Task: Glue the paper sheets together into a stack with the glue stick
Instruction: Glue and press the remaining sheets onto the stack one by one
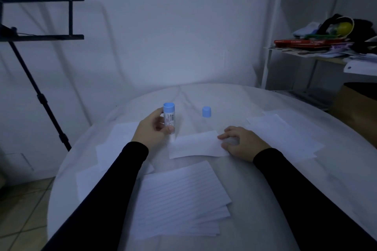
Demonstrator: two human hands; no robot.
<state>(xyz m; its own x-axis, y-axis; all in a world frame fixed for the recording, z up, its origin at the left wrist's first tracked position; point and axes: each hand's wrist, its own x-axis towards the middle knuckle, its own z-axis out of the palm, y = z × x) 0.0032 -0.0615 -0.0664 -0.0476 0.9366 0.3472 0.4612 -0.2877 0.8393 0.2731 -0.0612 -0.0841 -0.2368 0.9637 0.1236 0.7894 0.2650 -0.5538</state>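
White paper everywhere on the round counter (pixel 255 199), which has a pale, translucent-looking top; room light is dim and bluish.

Head view:
- Left hand (pixel 154 128) grasps the glue stick (pixel 169 118) by its lower body, thumb in front and fingers wrapped behind. Stick is held roughly upright with its blue end up, lower tip at the left edge of the small sheet.
- Blue cap (pixel 206 111) stands on its own on the counter, to the right of the stick and apart from it, beyond the small sheet.
- Right hand (pixel 242 142) lies on the counter with fingers bent, their tips pressing down the right end of the small sheet (pixel 195 145). It grasps nothing.
- Small sheet lies flat between the two hands, plain white.
- Lined stack (pixel 181 199): several ruled sheets fanned slightly, nearest the person, just below the small sheet.
- More loose sheets (pixel 285 134) lie beyond the right hand; another group (pixel 114 144) lies under the left forearm.
- Both sleeves are black.
- Black stand (pixel 40 96) at left against the wall; cluttered shelf (pixel 318 51) at right.
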